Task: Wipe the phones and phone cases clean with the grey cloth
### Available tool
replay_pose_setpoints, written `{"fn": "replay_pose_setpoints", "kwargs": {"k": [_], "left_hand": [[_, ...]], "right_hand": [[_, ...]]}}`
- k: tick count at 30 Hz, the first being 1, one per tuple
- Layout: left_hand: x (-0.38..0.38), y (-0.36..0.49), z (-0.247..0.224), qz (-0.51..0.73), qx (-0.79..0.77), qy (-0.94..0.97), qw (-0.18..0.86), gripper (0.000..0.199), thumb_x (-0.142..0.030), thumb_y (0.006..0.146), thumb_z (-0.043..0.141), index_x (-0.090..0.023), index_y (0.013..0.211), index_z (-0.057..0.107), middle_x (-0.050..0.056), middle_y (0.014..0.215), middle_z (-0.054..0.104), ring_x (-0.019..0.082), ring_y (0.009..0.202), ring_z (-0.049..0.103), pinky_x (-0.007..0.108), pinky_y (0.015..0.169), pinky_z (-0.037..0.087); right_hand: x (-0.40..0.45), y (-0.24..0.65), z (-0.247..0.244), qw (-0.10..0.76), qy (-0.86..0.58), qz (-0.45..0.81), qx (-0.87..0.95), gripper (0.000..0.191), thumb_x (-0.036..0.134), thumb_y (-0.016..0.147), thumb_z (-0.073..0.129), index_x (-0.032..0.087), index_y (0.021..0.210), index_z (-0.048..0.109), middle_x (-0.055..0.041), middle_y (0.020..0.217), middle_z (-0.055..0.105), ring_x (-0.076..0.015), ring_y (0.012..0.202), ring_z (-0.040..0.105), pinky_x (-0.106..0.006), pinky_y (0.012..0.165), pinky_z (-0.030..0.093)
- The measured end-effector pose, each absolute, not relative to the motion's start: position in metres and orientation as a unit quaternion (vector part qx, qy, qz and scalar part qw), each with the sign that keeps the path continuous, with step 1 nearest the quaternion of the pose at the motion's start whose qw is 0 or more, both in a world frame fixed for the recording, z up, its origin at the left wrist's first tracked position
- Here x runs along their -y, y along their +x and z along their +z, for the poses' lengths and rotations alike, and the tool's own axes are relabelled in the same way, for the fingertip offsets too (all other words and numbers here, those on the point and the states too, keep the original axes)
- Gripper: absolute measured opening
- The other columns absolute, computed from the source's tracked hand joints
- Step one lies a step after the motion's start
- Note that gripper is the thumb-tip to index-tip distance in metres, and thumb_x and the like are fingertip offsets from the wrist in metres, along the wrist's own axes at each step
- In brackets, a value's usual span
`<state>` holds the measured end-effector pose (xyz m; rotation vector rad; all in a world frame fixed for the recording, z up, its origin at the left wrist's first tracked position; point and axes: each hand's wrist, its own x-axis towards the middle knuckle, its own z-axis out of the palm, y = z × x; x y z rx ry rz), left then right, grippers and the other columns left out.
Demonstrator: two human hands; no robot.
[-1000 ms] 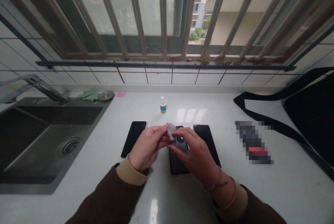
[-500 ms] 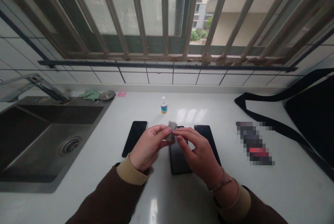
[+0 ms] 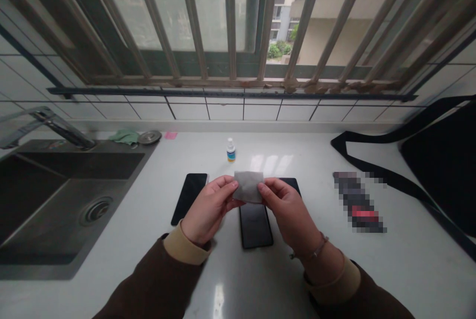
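The left hand and right hand are nearly closed, each pinching one side of a small grey cloth between thumb and fingers. The cloth is spread flat between them, in front of the upper part of the middle phone, which lies on the white bench. The left phone lies near the left hand; the right phone is partly hidden behind the right hand. A small white-capped bottle stands upright beyond the cloth, well apart from the sink. A green rag lies by the sink's far edge, beside a round metal strainer. A black strap lies to the right.
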<state>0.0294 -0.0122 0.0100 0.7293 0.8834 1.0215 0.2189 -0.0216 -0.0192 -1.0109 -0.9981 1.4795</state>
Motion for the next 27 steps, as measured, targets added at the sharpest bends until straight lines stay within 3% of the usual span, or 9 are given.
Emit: {"fn": "replay_pose_setpoints", "kwargs": {"k": [4,7,12,19,23,27], "left_hand": [[0.0113,0.0297,0.0079,0.458,-0.400,0.354,0.711,0.030,-0.037,0.093,0.082,-0.013,0.105,0.068,0.009,0.103,0.074,0.020,0.095,0.070,0.034,0.090,0.059],[0.0110,0.0291,0.0072,0.470,-0.401,0.356,0.701,0.030,-0.036,0.092,0.083,-0.014,0.102,0.067,0.008,0.101,0.073,0.017,0.091,0.069,0.030,0.085,0.059],[0.0121,0.0290,0.0063,0.465,-0.370,0.375,0.712,0.029,-0.038,0.092,0.083,-0.015,0.101,0.067,0.007,0.099,0.071,0.016,0.090,0.067,0.029,0.083,0.058],[0.0158,0.0284,0.0070,0.453,-0.343,0.409,0.714,0.027,-0.037,0.093,0.082,-0.017,0.100,0.065,0.002,0.093,0.064,0.015,0.088,0.062,0.029,0.083,0.054],[0.0166,0.0267,0.0066,0.446,-0.356,0.419,0.706,0.025,-0.035,0.092,0.082,-0.017,0.095,0.064,0.002,0.091,0.065,0.015,0.086,0.061,0.031,0.085,0.053],[0.0138,0.0243,0.0040,0.433,-0.380,0.442,0.687,0.023,-0.033,0.092,0.082,-0.017,0.099,0.067,0.004,0.094,0.071,0.017,0.091,0.066,0.032,0.089,0.052]], "right_hand": [[0.0212,0.2189,-0.0189,0.540,-0.416,0.619,0.391,0.033,0.052,0.089,0.086,0.022,0.095,0.076,-0.0018,0.093,0.073,-0.0186,0.088,0.065,-0.034,0.085,0.055],[0.0214,0.2164,-0.0145,0.549,-0.401,0.661,0.319,0.038,0.054,0.084,0.090,0.022,0.096,0.075,-0.0021,0.097,0.073,-0.0191,0.092,0.067,-0.034,0.087,0.057],[0.0226,0.2174,-0.0101,0.469,-0.372,0.764,0.240,0.049,0.060,0.082,0.090,0.021,0.108,0.078,-0.0046,0.099,0.076,-0.0173,0.089,0.069,-0.030,0.084,0.056],[0.0247,0.2185,-0.0134,0.438,-0.332,0.788,0.278,0.038,0.051,0.087,0.089,0.025,0.113,0.080,-0.0060,0.117,0.078,-0.0229,0.108,0.071,-0.034,0.092,0.057],[0.0224,0.2163,-0.0142,0.482,-0.330,0.750,0.310,0.033,0.043,0.085,0.090,0.023,0.108,0.079,-0.0056,0.113,0.077,-0.0228,0.106,0.071,-0.038,0.099,0.055],[0.0228,0.2205,-0.0117,0.515,-0.402,0.616,0.440,0.027,0.044,0.091,0.085,0.021,0.102,0.076,-0.0039,0.098,0.075,-0.0213,0.093,0.069,-0.037,0.089,0.054]]}}
